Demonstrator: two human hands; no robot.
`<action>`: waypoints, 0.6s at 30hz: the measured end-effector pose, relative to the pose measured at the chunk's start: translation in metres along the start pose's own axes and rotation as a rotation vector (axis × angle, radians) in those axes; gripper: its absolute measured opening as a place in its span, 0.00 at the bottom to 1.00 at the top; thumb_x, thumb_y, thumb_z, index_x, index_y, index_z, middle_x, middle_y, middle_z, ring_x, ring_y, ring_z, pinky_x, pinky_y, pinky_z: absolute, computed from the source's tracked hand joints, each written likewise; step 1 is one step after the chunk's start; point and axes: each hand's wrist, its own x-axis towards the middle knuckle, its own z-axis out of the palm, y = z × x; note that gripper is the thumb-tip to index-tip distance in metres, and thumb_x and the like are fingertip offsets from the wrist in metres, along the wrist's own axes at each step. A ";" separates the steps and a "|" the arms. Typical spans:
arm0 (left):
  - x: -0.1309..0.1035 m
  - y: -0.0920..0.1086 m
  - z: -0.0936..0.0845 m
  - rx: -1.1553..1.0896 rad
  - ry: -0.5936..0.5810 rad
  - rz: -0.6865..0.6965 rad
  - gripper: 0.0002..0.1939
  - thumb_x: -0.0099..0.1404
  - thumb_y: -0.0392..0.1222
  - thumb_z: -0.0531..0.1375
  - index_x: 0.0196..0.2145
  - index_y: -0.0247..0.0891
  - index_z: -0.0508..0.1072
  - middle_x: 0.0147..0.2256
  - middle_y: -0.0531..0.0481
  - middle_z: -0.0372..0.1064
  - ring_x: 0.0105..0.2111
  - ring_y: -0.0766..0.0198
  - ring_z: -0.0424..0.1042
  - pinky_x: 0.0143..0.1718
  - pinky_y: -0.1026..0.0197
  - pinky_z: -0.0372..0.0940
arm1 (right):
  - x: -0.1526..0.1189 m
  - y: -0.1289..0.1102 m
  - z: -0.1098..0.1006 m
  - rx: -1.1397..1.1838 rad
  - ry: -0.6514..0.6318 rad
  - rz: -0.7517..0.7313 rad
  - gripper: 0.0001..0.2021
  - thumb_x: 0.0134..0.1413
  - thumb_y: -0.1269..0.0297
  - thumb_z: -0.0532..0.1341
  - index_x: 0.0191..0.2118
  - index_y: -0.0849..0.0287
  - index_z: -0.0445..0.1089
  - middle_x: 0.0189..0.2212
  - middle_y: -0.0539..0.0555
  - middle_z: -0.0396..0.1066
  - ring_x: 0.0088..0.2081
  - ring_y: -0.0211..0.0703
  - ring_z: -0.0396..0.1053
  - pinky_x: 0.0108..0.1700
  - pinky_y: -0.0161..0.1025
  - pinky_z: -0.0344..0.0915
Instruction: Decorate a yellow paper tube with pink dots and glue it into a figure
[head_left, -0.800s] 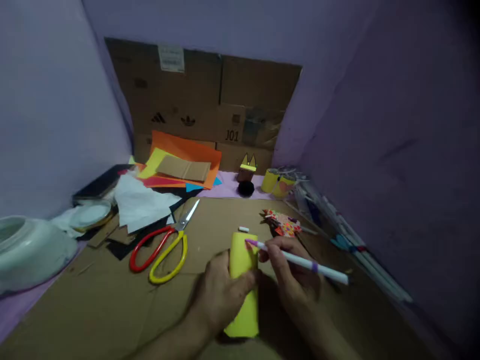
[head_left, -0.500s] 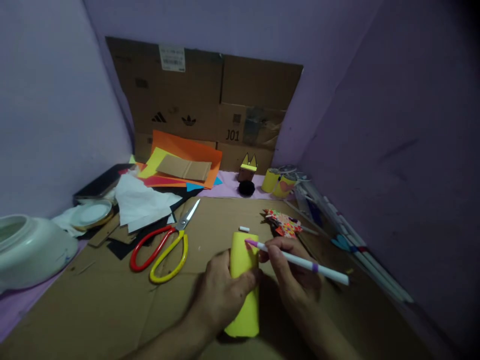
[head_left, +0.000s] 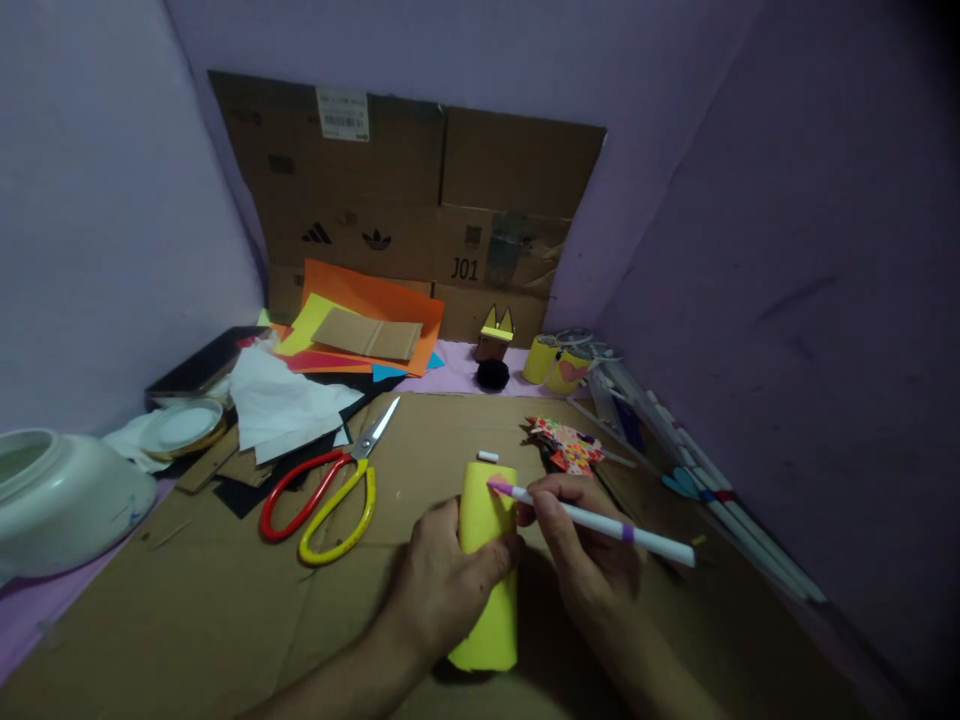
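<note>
A yellow paper-covered tube [head_left: 495,625] lies on the cardboard sheet in front of me. My left hand [head_left: 450,585] is wrapped around its middle, thumb across the top. Between the fingers of my right hand [head_left: 577,530] is a white felt-tip marker [head_left: 634,535] with a purple tip and band. Its tip touches a small pink patch [head_left: 497,484] near the tube's far end. Just beyond that end sits a small white marker cap [head_left: 488,456]. Scissors [head_left: 360,460] with one red and one yellow handle rest to the left, blades open.
Orange paper [head_left: 352,285], white tissue [head_left: 281,400] and black scraps lie back left. A white pot [head_left: 67,505] stands at the left edge. Several markers [head_left: 720,500] line the right wall. Patterned scraps [head_left: 570,445], yellow rolls [head_left: 540,360] and a cardboard piece with pointed ears [head_left: 493,340] sit farther back.
The pink patch under the marker tip shows a little more now. The marker has shifted slightly left, while my left hand keeps the tube in nearly the same place.
</note>
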 end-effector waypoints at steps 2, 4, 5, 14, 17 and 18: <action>0.000 0.001 0.000 0.005 -0.003 -0.006 0.11 0.53 0.43 0.61 0.33 0.34 0.74 0.27 0.49 0.72 0.26 0.61 0.69 0.25 0.65 0.60 | 0.000 0.000 0.000 -0.002 0.003 0.004 0.06 0.60 0.65 0.57 0.32 0.54 0.68 0.23 0.46 0.68 0.28 0.37 0.67 0.30 0.33 0.61; 0.000 0.001 0.000 -0.002 -0.005 -0.002 0.11 0.53 0.43 0.61 0.33 0.34 0.73 0.27 0.49 0.72 0.26 0.61 0.69 0.25 0.65 0.60 | 0.000 0.000 0.001 0.004 -0.001 0.002 0.06 0.60 0.65 0.57 0.31 0.54 0.67 0.22 0.46 0.67 0.28 0.37 0.66 0.30 0.33 0.61; 0.000 0.002 0.000 -0.008 -0.008 -0.002 0.11 0.53 0.43 0.61 0.33 0.34 0.73 0.27 0.49 0.71 0.26 0.62 0.69 0.25 0.66 0.60 | 0.000 -0.001 0.001 0.004 -0.007 0.003 0.06 0.60 0.65 0.57 0.31 0.54 0.67 0.22 0.46 0.67 0.28 0.37 0.66 0.30 0.33 0.61; -0.001 0.001 0.000 -0.024 -0.008 -0.004 0.11 0.53 0.44 0.61 0.33 0.34 0.73 0.27 0.49 0.71 0.26 0.62 0.68 0.26 0.65 0.61 | 0.001 -0.004 0.000 -0.004 -0.007 0.002 0.07 0.60 0.64 0.56 0.30 0.55 0.67 0.22 0.46 0.67 0.27 0.37 0.66 0.29 0.33 0.61; 0.000 -0.001 0.000 -0.023 -0.008 0.001 0.12 0.53 0.46 0.61 0.32 0.34 0.73 0.27 0.49 0.71 0.26 0.62 0.67 0.25 0.65 0.60 | 0.000 -0.003 -0.001 -0.008 -0.006 0.006 0.08 0.60 0.64 0.56 0.30 0.55 0.67 0.22 0.47 0.67 0.26 0.37 0.66 0.28 0.33 0.61; 0.000 -0.001 0.001 -0.027 -0.008 -0.002 0.12 0.53 0.46 0.61 0.32 0.34 0.72 0.27 0.49 0.71 0.26 0.62 0.67 0.25 0.65 0.60 | 0.000 -0.003 -0.001 -0.008 -0.005 0.007 0.08 0.60 0.64 0.56 0.30 0.55 0.67 0.22 0.47 0.67 0.26 0.37 0.66 0.29 0.33 0.61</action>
